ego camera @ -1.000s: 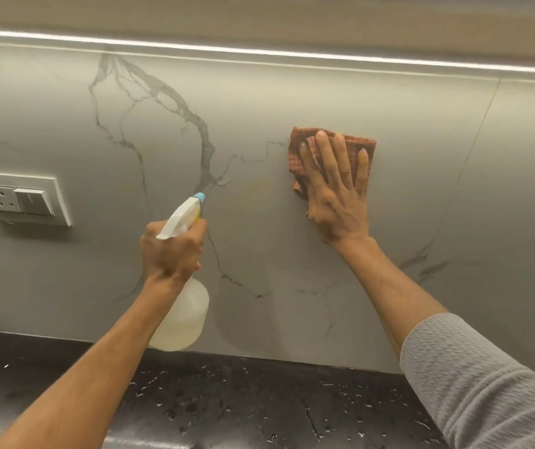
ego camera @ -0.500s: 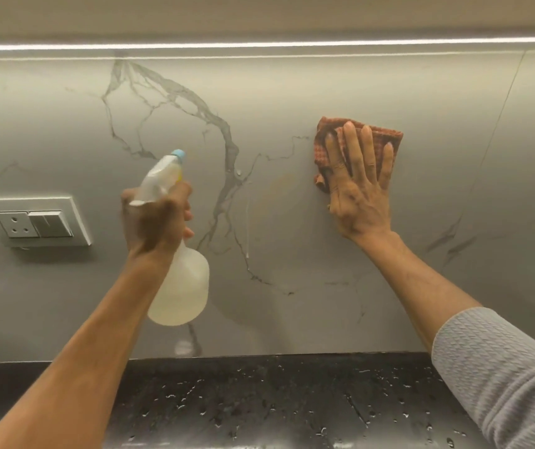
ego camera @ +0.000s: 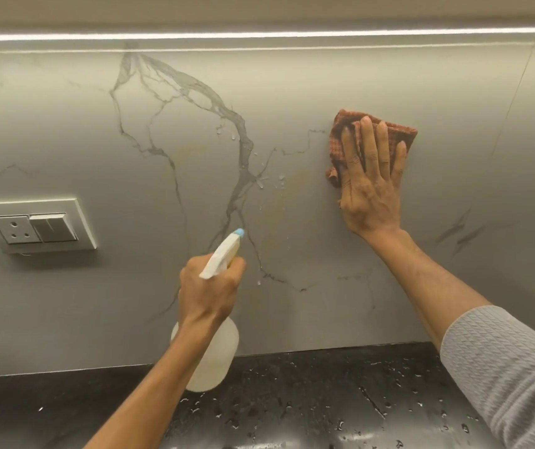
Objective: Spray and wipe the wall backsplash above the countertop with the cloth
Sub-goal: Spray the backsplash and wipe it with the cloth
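Wet marble backsplash point(ego camera: 292, 92); L grip point(ego camera: 209, 293) curled rnd spray bottle point(ego camera: 222, 358), R grip point(ego camera: 371, 189) flat on cloth point(ego camera: 344, 119).

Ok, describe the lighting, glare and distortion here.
Head view: the light strip is blown out to white; the backsplash is brightest beneath it and dims toward the countertop, where droplets glint; the wide lens makes the tile seam at right lean; the right hand on the cloth and the left hand on the spray bottle look fairly sharp.

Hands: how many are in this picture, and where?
2. The left hand grips the spray bottle at lower centre; the right hand presses the cloth flat against the backsplash, upper right. No others visible.
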